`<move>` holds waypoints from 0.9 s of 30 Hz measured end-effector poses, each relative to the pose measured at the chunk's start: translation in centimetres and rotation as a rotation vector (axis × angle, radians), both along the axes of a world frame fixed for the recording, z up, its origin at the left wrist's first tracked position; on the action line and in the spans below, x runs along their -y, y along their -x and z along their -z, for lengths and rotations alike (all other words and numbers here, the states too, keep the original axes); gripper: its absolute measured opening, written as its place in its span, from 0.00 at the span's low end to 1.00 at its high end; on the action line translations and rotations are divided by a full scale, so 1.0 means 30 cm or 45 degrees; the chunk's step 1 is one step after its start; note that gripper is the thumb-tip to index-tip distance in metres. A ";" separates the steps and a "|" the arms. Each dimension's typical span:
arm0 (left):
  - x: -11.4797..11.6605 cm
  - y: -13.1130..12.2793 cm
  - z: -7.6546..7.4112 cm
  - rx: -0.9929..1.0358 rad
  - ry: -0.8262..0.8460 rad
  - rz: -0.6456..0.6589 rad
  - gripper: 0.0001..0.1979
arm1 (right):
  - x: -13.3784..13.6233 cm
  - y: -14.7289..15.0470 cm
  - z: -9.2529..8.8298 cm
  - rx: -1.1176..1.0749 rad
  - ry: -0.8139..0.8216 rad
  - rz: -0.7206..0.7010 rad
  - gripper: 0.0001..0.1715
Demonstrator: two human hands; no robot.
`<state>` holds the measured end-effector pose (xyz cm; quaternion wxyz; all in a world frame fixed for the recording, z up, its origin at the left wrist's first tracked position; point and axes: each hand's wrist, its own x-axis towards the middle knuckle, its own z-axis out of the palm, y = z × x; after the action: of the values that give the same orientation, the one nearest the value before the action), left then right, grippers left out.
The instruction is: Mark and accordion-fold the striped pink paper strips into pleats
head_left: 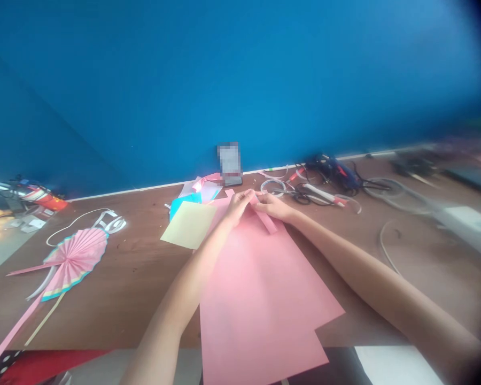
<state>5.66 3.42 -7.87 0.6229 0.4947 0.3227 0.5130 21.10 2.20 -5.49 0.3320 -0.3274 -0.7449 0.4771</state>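
My left hand [241,206] and my right hand [271,206] meet above the far end of a large pink paper sheet [260,289]. The fingers of both hands are pinched on a narrow pink paper strip [266,222], whose loose end points toward me. Under my forearms the big sheet lies on the table and hangs over its front edge, with a notch cut at the right side. Left of my left hand are a pale yellow paper sheet [190,224] and a bright blue paper piece [183,204].
A pleated pink paper fan [74,259] with blue and yellow trim lies left on the brown table [140,289]. A blurred-out phone-like device [230,163] leans on the blue wall. Right of it are a tape roll [273,187], cables and a glue gun-like tool [340,174].
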 end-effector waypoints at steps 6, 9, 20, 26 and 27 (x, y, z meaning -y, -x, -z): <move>-0.011 0.005 0.006 0.062 0.093 0.005 0.17 | -0.004 0.019 0.017 0.063 -0.098 0.040 0.21; -0.017 0.003 0.012 0.045 0.075 -0.045 0.19 | -0.006 0.024 0.021 0.077 -0.102 0.061 0.22; -0.028 0.007 0.026 0.162 0.120 -0.337 0.18 | 0.002 0.001 -0.011 0.260 0.179 0.084 0.25; -0.054 0.022 0.033 0.318 0.130 -0.537 0.15 | -0.015 -0.041 -0.046 0.383 0.134 -0.182 0.22; -0.056 0.023 0.036 0.306 0.133 -0.544 0.15 | -0.017 -0.050 -0.051 0.406 0.134 -0.196 0.22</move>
<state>4.98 5.11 -8.95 0.5590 0.3176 0.3697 0.6709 22.60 2.72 -3.97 0.1547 -0.3579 -0.7849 0.4816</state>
